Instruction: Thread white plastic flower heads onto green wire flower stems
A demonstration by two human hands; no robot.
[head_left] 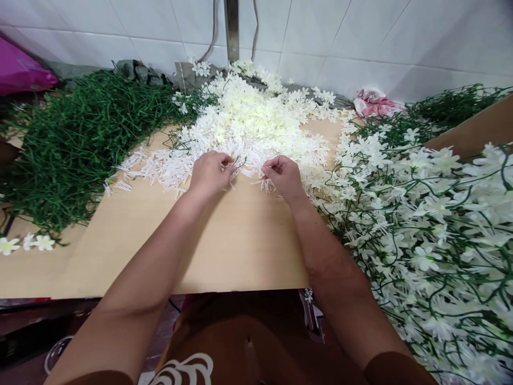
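My left hand point(212, 174) is closed in a pinch on a thin green artificial flower stem point(239, 163), whose tip points right. A short way to the right, my right hand point(284, 175) has its thumb and forefinger pressed together at the edge of the white pieces; what it pinches is too small to make out. Just beyond both hands lie loose thin white strands point(160, 167), like flower stamens. Behind them rises a heap of cream-white artificial blossoms point(256, 107).
Green plastic stems point(88, 128) are piled at the left. Finished-looking white flowers on green stems point(433, 230) fill the right side. The cardboard-coloured tabletop point(240, 235) ends near my body. A pink-and-white cloth point(374, 104) and a magenta bag point(22, 69) sit by the tiled wall point(320, 32).
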